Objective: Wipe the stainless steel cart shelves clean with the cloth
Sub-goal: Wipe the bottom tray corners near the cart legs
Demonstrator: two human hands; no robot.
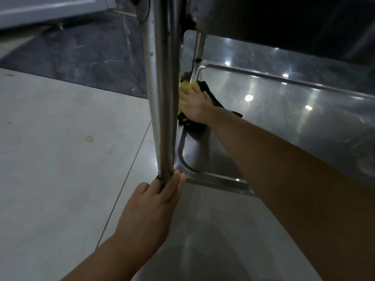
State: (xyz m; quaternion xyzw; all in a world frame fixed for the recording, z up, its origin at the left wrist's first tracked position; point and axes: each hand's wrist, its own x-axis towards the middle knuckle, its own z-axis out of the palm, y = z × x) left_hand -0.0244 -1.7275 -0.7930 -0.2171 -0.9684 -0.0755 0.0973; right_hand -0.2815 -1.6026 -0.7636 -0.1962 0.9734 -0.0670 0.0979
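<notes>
The stainless steel cart's bottom shelf (pixel 284 110) is a shiny tray with a raised rim, reflecting ceiling lights. A yellow and black cloth (pixel 211 96) lies at the shelf's far left corner. My right hand (pixel 194 106) presses flat on the cloth, fingers spread, the arm reaching in from the right under the upper shelf. My left hand (pixel 160 195) grips the base of the cart's near upright post (pixel 162 88), where the post meets the shelf corner. Part of the cloth is hidden behind the post.
The dark underside of an upper shelf (pixel 284 17) overhangs at top right. A second post (pixel 199 47) stands at the far corner. Pale floor tiles (pixel 60 159) spread left; dark marble flooring (pixel 81 57) lies beyond. A grey cabinet (pixel 40 11) sits top left.
</notes>
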